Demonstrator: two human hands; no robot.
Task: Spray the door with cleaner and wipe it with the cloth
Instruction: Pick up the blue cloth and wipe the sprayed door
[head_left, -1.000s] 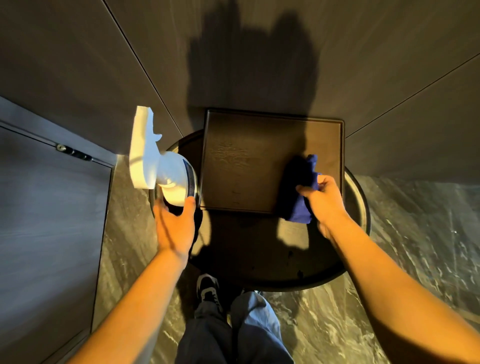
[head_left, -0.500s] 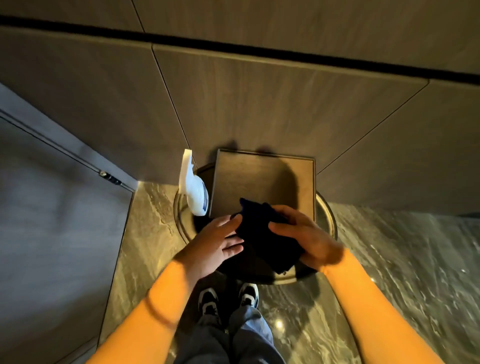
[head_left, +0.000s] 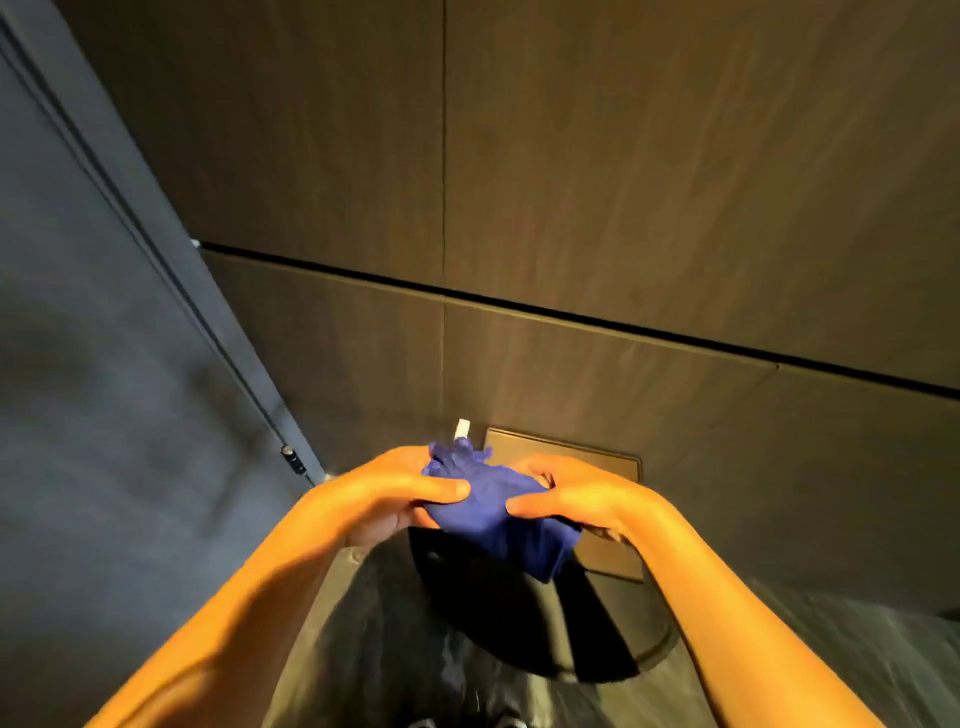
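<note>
Above round table (head_left: 657, 642); left hand (head_left: 384, 496), right hand (head_left: 582, 499) bunching blue cloth (head_left: 493, 506)

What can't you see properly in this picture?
- Spray bottle: head view, only its white tip shows; the cloth and left hand cover the rest.
- Tray: the cloth and right hand hide much of it.
- Round table: dark shadow and both arms cover most of it.
- Shoes: cut off by the bottom edge, blurred.
- Door: cut off by the left edge; whether it is wet cannot be told.
</note>
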